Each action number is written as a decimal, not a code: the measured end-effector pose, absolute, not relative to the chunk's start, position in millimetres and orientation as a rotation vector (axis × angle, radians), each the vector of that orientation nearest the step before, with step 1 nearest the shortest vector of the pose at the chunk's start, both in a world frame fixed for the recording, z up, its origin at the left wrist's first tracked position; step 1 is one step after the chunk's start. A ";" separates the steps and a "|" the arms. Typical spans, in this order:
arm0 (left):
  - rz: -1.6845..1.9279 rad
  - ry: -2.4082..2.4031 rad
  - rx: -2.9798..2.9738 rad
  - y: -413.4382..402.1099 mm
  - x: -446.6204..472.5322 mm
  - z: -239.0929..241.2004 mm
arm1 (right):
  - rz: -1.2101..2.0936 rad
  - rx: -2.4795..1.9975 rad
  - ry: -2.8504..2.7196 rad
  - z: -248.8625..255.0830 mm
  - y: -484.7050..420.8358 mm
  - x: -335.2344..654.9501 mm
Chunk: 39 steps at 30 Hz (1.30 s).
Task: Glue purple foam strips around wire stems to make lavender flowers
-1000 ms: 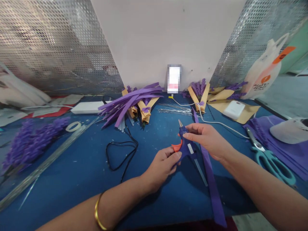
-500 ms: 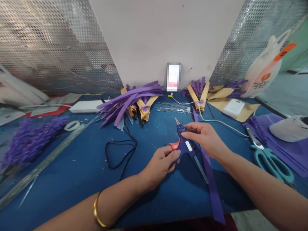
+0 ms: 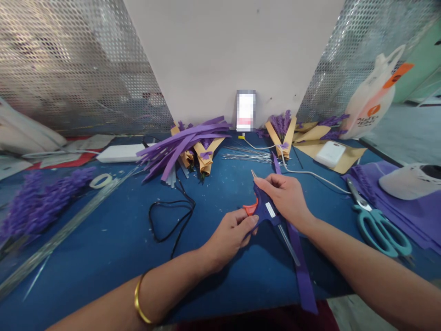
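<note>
My left hand is wrapped round the handle of a dark blue hot glue gun with an orange trigger. The gun's metal nozzle points up and away from me, and a clear glue stick sticks out of its back end. My right hand pinches the front of the gun just behind the nozzle; the fingertips underneath are partly hidden. Under the gun and my right hand, a long purple strip lies on the blue table. Thin wires lie beyond the nozzle.
Teal-handled scissors and folded purple sheets are at the right. Purple strips lie over paper-wrapped bouquets. A black cord, purple flowers and a tape roll are leftward. A phone leans at the back.
My right hand has slid forward along the glue gun, its fingertips now closer to the nozzle. My left hand keeps the handle. The view has shifted slightly.
</note>
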<state>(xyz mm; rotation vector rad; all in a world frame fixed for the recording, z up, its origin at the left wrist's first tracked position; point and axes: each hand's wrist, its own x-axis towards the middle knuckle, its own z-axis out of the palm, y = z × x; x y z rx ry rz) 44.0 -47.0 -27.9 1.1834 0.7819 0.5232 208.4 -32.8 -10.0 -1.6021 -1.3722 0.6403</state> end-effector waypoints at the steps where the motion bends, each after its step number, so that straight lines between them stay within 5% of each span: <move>1: 0.523 0.778 1.179 -47.0 43.9 -28.4 | 0.644 -1.598 -1.370 -10.1 -32.9 208.3; 11: 0.559 0.738 1.108 -43.2 39.9 -30.9 | 0.655 -1.503 -1.450 -5.1 -27.8 225.3; 29: 0.520 0.792 1.216 -49.0 41.8 -26.6 | 0.183 -1.321 -1.798 -7.1 -27.4 224.4; 39: 0.557 0.743 1.112 -43.7 39.5 -28.9 | 0.539 -1.267 -1.577 -0.3 -26.8 230.0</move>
